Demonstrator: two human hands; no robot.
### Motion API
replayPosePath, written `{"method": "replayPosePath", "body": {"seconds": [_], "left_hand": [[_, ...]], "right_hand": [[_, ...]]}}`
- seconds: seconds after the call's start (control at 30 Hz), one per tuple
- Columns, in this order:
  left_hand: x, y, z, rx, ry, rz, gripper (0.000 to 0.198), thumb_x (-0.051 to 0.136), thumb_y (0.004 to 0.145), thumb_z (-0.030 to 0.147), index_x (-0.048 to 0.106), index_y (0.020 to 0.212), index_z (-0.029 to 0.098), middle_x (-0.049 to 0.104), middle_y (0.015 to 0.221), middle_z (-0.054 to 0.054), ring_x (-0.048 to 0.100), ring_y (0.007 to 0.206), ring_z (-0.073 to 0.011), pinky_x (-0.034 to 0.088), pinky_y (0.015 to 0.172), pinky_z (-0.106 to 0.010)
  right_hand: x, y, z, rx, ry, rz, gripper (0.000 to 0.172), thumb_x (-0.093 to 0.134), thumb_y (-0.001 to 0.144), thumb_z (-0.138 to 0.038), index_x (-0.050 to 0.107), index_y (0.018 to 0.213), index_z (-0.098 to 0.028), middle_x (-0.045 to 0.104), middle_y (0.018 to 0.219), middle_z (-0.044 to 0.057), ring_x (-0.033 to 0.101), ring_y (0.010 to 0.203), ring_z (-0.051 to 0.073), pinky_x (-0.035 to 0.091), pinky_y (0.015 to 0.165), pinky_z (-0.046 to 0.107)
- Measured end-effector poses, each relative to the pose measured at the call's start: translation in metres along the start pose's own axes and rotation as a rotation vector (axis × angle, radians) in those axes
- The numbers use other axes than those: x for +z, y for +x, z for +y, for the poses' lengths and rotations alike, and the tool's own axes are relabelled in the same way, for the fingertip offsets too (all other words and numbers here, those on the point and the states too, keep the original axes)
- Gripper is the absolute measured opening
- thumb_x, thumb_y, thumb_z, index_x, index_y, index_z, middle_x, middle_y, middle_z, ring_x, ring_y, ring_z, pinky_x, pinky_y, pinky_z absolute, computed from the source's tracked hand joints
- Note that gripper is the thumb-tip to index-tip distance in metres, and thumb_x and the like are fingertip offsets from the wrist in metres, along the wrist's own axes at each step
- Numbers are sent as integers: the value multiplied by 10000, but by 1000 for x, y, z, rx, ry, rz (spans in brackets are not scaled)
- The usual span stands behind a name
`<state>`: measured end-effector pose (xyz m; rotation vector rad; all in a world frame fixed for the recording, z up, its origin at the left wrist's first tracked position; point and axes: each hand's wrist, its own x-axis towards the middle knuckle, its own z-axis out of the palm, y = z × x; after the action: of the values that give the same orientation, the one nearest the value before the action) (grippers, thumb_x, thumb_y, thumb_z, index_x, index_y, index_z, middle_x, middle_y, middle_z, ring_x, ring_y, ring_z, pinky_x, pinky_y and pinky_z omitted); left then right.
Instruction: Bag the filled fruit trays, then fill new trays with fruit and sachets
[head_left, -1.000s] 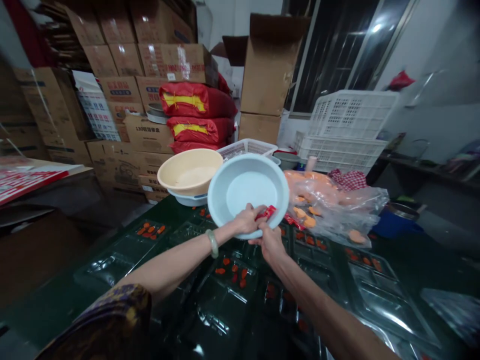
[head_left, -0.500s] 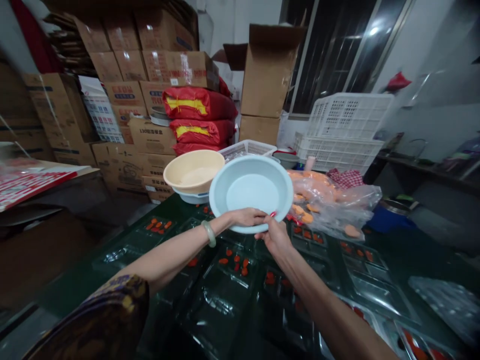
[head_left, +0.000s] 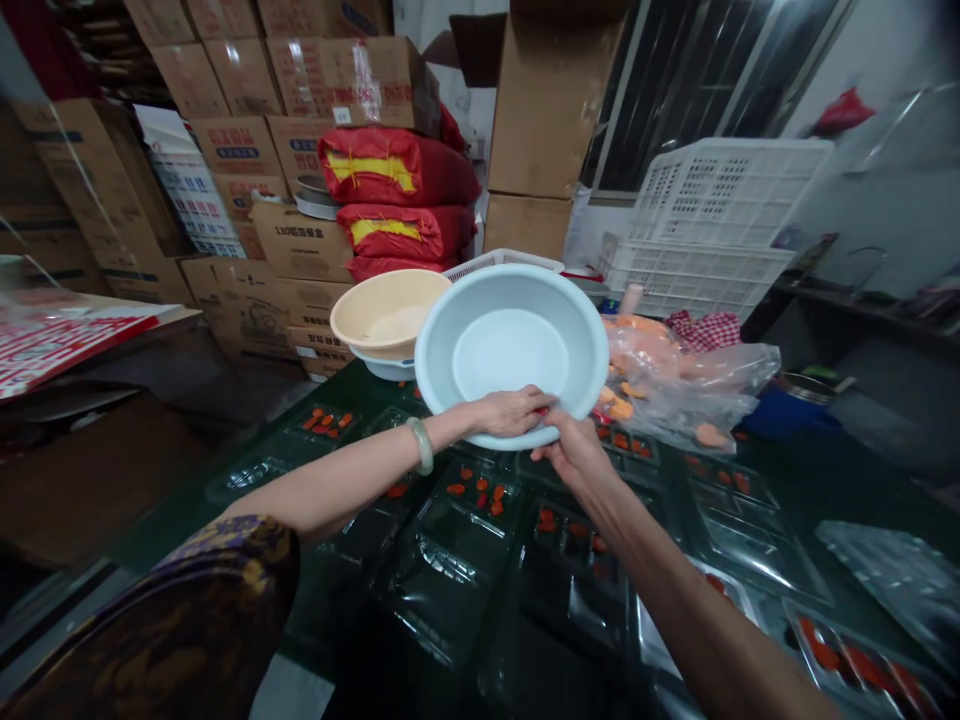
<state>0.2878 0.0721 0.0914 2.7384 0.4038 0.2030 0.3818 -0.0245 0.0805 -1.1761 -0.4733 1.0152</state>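
A pale blue plastic basin (head_left: 510, 345) is tilted toward me above the table, and its bottom shows no contents. My right hand (head_left: 576, 450) grips its near rim at the right, thumb over the edge and fingers beneath. Inside the near wall lies my left hand (head_left: 514, 411), a jade-coloured bangle on its wrist. Its fingers are bent together, their tips close to my right thumb. A small red spot shows at the fingertips; I cannot tell what it is. Below are clear plastic trays (head_left: 442, 570), several with orange-red slices (head_left: 480, 490) in their compartments.
A cream basin (head_left: 390, 310) sits on another bowl at the left. Clear bags with orange slices (head_left: 667, 380) lie at the right. White crates (head_left: 705, 230), red packs (head_left: 405, 180) and cardboard boxes (head_left: 292, 245) stand behind the dark green table (head_left: 255, 430).
The view has tipped down slightly, so the background sits higher. The basin looks larger and a little further right, still in my right hand. My left hand has stayed inside its near wall.
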Motion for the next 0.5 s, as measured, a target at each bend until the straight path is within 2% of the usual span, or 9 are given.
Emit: {"method": "replayPosePath", "body": {"seconds": [0.1, 0.23, 0.3, 0.37, 0.43, 0.5], "left_hand": [[-4, 1, -3, 15, 43, -101, 352, 333, 888, 312, 582, 1080, 153, 563, 1074, -94, 532, 939, -191, 381, 822, -274], [-11, -10, -8, -40, -27, -139, 345, 455, 827, 461, 649, 865, 178, 631, 829, -52, 548, 756, -169, 381, 710, -246], [-16, -19, -6, -83, -100, -144, 350, 588, 716, 528, 655, 789, 193, 626, 747, -36, 532, 683, -161, 362, 661, -244], [-22, -26, 0, -83, -111, -139, 370, 732, 551, 518, 640, 717, 201, 601, 690, -19, 501, 627, -156, 331, 624, -251], [-30, -29, 5, -32, -80, -127, 408, 811, 427, 464, 616, 674, 204, 558, 633, 3, 463, 582, -146, 296, 599, -257], [-36, -30, 8, 35, -88, -99, 410, 836, 390, 425, 597, 637, 202, 509, 585, 18, 421, 543, -131, 268, 579, -261]], "right_hand": [[-7, 3, -1, 21, 9, 28, 145, 472, 604, -39, 510, 712, -128, 527, 431, -34, 459, 315, 117, 391, 222, 225], [-14, 9, -3, 75, 21, 51, 193, 461, 604, -32, 511, 764, -128, 535, 460, -32, 451, 318, 118, 349, 209, 219], [-15, 12, -6, 111, 23, 46, 221, 452, 600, -26, 517, 785, -128, 533, 468, -29, 441, 316, 118, 319, 202, 215], [-14, 14, -10, 143, 24, 37, 240, 444, 594, -22, 521, 793, -133, 531, 478, -27, 430, 315, 115, 292, 203, 209], [-13, 16, -15, 170, 24, 34, 251, 441, 588, -16, 516, 790, -145, 530, 490, -29, 430, 324, 112, 276, 210, 200], [-12, 18, -19, 192, 26, 40, 260, 439, 583, -11, 504, 788, -157, 532, 507, -31, 441, 342, 109, 270, 220, 186]]}}
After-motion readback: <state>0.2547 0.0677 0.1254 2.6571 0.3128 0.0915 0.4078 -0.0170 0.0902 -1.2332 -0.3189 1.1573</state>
